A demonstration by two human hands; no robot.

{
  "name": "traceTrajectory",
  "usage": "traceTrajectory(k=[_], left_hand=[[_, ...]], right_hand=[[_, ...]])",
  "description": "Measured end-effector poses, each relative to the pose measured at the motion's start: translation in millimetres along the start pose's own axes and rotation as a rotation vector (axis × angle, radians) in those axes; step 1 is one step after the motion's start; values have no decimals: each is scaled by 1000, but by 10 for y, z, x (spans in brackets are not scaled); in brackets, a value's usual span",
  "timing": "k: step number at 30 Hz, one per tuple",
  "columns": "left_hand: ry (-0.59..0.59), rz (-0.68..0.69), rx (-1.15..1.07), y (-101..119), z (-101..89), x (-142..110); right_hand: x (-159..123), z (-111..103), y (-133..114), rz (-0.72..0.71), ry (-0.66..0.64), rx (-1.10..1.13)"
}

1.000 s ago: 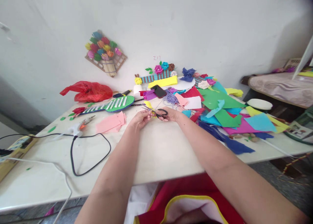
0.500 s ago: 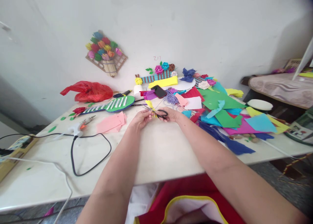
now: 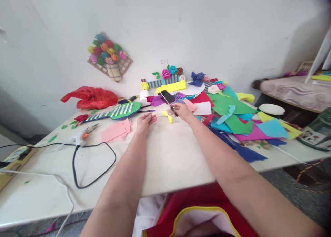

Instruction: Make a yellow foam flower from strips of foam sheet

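My right hand [image 3: 181, 111] is closed around a pair of black-handled scissors [image 3: 173, 110], whose blades point up and away over the phone. Just left of that hand, a small twisted piece of yellow crepe paper [image 3: 169, 117] lies on the table, pinched in at its middle. My left hand [image 3: 147, 122] rests to the left of the yellow piece, apart from it, with its fingers curled together. Whatever may be between those fingers is too small to make out. Pink paper sheets [image 3: 116, 131] lie left of my left hand.
Coloured crepe paper [image 3: 232, 106] is heaped on the right. A black phone [image 3: 167, 96] and purple yarn [image 3: 178, 98] lie ahead. At left are a glue gun [image 3: 79, 138] with a looping black cable, a green paper-covered guitar shape [image 3: 126, 110] and a red bag [image 3: 90, 97].
My hands have moved apart. The yellow paper piece, earlier between them, now lies on the table. The scissors have swung up and away in my right hand.
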State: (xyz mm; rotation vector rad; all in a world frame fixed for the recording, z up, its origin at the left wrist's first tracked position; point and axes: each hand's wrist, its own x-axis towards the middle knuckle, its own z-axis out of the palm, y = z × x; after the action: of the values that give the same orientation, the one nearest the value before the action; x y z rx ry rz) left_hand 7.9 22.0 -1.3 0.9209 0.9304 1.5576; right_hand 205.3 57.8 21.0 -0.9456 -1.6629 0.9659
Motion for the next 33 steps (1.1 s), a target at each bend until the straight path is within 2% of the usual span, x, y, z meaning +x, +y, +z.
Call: traceTrajectory(k=[3,6,10,13,17,19,22,24,33], left_hand=[[49,79,150,-7,6,17],[126,129,476,-33,-18,50],[218,185,734,-73,-74,96],[279,290,785,-58,-100,105],[457,588,892,18,-86,67],[430,696,965,46,-63,44],[305,755,1042,52,-29,29],[262,788,1094,41,-16,26],[295,828,1335,40,16,-4]], right_hand=[[-30,26,-12,-94,23,-374],[-97,60,-70,-155,40,-753],[-135,104,-91,-274,15,-1014],[-126,117,-66,-343,6,-1107],[-127,114,-70,-431,-3,-1207],[-134,110,-90,-481,-15,-1248],[-144,107,-118,-516,-35,-1286],[-149,106,-132,-523,-51,-1298],[-156,106,-165,-579,-80,-1318]])
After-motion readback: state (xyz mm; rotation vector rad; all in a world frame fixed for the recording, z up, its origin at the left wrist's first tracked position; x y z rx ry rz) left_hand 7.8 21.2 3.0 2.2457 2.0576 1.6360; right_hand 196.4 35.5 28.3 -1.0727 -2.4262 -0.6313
